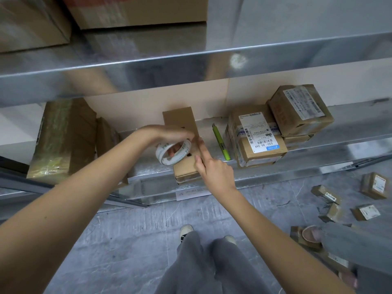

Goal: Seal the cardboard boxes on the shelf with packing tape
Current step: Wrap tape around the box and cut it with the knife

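A long narrow cardboard box (182,141) is seen at the centre of the frame, lying on the metal shelf (275,166) with its near end at the shelf's front edge. A roll of packing tape (172,152) is gripped by the left hand (167,134), fingers curled through its core, right above the box's left side. The right hand (214,168) is laid against the box's right edge, index finger straight and pressed on the top. A green utility knife (220,143) lies just right of the box, beside stacked labelled parcels (256,136).
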`<state>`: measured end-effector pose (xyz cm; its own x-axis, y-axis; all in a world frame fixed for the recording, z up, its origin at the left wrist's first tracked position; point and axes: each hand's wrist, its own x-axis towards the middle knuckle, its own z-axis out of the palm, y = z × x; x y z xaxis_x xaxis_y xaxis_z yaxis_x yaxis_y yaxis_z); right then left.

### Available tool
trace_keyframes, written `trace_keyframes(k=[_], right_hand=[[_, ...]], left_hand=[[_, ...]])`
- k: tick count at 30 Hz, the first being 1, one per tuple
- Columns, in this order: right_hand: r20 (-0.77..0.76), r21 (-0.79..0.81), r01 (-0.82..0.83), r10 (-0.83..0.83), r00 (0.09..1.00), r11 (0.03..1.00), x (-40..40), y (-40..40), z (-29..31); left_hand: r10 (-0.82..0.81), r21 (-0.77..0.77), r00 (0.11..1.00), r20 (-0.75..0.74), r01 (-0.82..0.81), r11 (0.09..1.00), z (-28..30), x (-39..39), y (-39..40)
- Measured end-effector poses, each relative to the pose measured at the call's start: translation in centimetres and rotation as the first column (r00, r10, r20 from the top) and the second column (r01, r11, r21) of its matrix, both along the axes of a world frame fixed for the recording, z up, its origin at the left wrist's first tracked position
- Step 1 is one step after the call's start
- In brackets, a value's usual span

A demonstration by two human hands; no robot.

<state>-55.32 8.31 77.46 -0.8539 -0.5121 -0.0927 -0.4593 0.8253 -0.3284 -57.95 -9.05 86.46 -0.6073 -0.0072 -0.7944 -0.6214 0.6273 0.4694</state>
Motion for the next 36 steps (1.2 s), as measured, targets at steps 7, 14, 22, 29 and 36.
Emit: trace_keyframes(k=[7,14,22,29,36], right_hand=[[-0.023,-0.099,-0.051,0.049,0.999,0.994,-0.7,0.7,-0.6],[0.008,-0.274,-0.07,0.075,0.997,0.959,-2.1,0.9,-0.2],[0.144,-0.093,0.217,-0.203,0.969,0.972,-7.4,-0.4,-6.3],[-0.001,0.223,0.132,-0.135,0.991,0.966,-8.3,-0.8,-6.8],[0.365,-0.249,0.385,-0.282,0.887,0.889,-7.0,2.2,0.1]], left_hand=[[0.045,0.077,0.999,-0.021,-0.043,0.996,-0.6,0.0,-0.3],[0.058,0.111,0.998,-0.032,-0.054,0.992,-0.3,0.0,-0.4],[0.081,0.167,0.994,-0.071,-0.068,0.984,-0.7,0.8,-0.8],[0.108,0.144,0.989,-0.098,-0.093,0.985,-0.7,0.9,-1.1],[0.112,0.122,0.989,-0.098,-0.099,0.988,-0.5,0.7,-0.9]])
